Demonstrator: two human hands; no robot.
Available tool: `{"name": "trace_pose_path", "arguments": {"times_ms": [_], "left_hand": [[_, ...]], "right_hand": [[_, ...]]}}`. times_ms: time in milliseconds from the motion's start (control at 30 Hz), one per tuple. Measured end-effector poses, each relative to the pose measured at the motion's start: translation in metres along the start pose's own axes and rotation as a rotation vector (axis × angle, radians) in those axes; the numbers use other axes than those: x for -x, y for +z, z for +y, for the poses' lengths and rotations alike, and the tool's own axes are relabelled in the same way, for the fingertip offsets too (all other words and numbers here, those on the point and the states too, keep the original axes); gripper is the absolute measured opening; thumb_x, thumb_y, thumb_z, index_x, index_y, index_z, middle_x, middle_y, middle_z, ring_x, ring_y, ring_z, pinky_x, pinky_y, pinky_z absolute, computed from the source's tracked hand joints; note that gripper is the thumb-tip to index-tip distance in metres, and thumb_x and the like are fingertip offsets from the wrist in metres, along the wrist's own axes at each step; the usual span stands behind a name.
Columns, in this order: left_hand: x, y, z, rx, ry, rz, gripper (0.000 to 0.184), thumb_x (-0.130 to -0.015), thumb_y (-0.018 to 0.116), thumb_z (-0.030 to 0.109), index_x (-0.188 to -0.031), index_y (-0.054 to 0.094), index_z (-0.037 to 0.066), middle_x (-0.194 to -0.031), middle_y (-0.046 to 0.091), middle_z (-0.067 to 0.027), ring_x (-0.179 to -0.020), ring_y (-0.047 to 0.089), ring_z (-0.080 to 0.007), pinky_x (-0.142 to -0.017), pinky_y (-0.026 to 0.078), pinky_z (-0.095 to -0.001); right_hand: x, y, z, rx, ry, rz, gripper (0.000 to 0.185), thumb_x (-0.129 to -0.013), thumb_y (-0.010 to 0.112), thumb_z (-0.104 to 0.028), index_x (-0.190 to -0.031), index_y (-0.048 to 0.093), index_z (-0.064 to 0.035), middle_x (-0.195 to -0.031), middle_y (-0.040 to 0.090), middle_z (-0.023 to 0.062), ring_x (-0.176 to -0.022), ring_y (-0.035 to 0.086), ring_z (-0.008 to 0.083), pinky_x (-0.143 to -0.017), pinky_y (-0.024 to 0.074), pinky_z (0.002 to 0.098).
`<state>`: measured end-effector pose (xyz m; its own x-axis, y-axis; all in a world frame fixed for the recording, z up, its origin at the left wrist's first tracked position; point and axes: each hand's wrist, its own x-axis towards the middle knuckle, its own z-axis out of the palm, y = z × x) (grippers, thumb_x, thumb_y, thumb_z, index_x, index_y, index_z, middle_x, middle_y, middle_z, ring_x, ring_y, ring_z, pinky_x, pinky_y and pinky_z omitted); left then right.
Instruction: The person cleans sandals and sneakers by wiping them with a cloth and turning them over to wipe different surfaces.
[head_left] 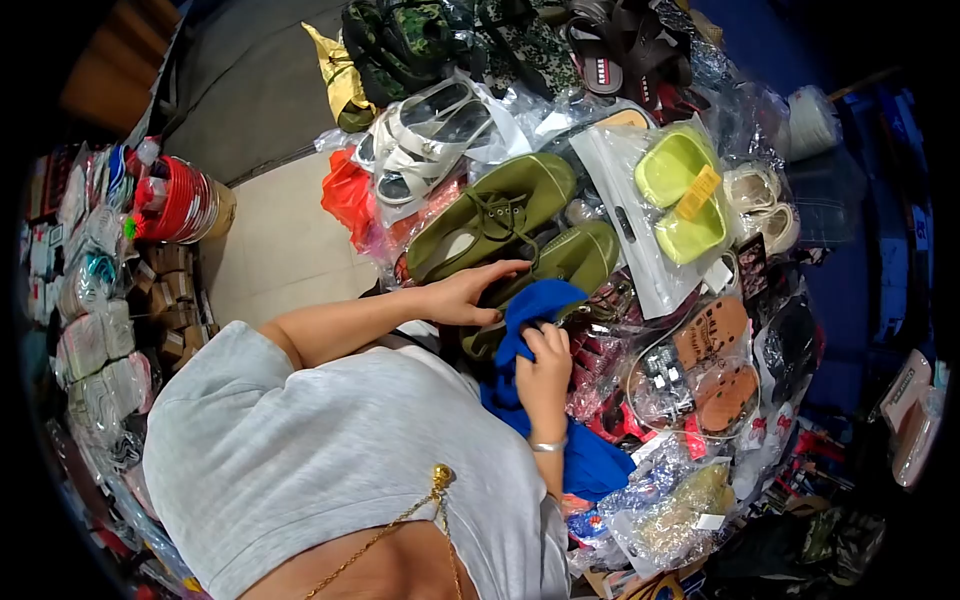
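Two olive-green canvas lace-up shoes lie side by side in front of me, the far shoe (535, 190) and the near shoe (590, 252). My left hand (475, 295) grips the near shoe around its ankle opening, thumb and fingers on either side. Bunched in my right hand (545, 365) is a blue cloth (600, 465), pressed against the near shoe's side. The cloth hangs down past my wrist over bagged goods. Part of the near shoe's heel is hidden by the cloth and my left hand.
White sandals (425, 135) and lime-green slippers (680, 195) in a clear bag lie beyond the shoes. Brown-soled slippers (725, 350) in plastic are at right. Red buckets (180, 200) stand left across the tiled floor (280, 230), near stacked packages (95, 345).
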<state>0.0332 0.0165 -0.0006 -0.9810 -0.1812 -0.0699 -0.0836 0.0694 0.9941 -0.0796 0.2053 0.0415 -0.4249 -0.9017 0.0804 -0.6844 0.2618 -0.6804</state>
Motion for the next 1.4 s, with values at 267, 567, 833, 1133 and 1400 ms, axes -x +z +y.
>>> {"name": "trace_pose_path", "arguments": {"times_ms": [267,567,833,1133,1400], "left_hand": [[-0.001,0.0,0.001,-0.047,0.042,0.03,0.082,-0.079,0.065,0.011,-0.149,0.024,0.007,-0.136,0.046,-0.0159,-0.13,0.041,-0.0252,-0.108,0.033,-0.0354],[0.001,-0.003,-0.003,-0.03,-0.003,0.007,0.082,-0.079,0.067,0.011,-0.149,0.025,0.01,-0.138,0.045,-0.018,-0.13,0.043,-0.0264,-0.107,0.035,-0.0358],[0.0,-0.004,-0.001,-0.07,0.022,-0.008,0.082,-0.08,0.067,0.013,-0.149,0.023,0.006,-0.138,0.044,-0.0182,-0.131,0.042,-0.028,-0.107,0.035,-0.0379],[0.04,-0.041,0.04,-0.245,0.144,-0.032,0.064,-0.083,0.064,0.009,-0.143,0.039,0.007,-0.138,0.047,-0.0157,-0.123,0.048,-0.0296,-0.104,0.038,-0.0391],[0.023,-0.08,-0.042,-0.294,0.002,0.569,0.059,-0.079,0.066,0.01,-0.134,0.048,0.004,-0.13,0.051,-0.0167,-0.123,0.047,-0.0316,-0.106,0.035,-0.0397]], "right_hand": [[-0.088,-0.011,0.032,0.402,0.061,0.371,0.033,-0.082,0.063,-0.009,-0.11,0.053,0.0038,-0.122,0.049,0.0233,-0.108,0.05,0.0422,-0.091,0.044,0.047],[0.002,-0.015,-0.006,-0.15,0.14,-0.242,0.015,-0.074,0.062,-0.003,-0.086,0.054,0.0015,-0.088,0.054,0.0174,-0.085,0.058,0.0386,-0.077,0.0483,0.0409],[-0.078,-0.01,0.018,0.482,0.146,0.281,0.04,-0.08,0.062,-0.004,-0.118,0.052,0.0051,-0.122,0.049,0.0227,-0.108,0.05,0.0428,-0.093,0.0439,0.0452],[-0.016,-0.051,-0.02,-0.065,0.051,-0.127,0.024,-0.079,0.06,0.0,-0.102,0.058,0.0066,-0.112,0.055,0.0225,-0.098,0.058,0.0413,-0.086,0.0473,0.042],[-0.175,0.024,-0.007,0.362,-0.292,0.294,0.035,-0.08,0.054,-0.006,-0.115,0.057,-0.0008,-0.114,0.054,0.019,-0.099,0.053,0.0376,-0.084,0.0459,0.0451]]}}
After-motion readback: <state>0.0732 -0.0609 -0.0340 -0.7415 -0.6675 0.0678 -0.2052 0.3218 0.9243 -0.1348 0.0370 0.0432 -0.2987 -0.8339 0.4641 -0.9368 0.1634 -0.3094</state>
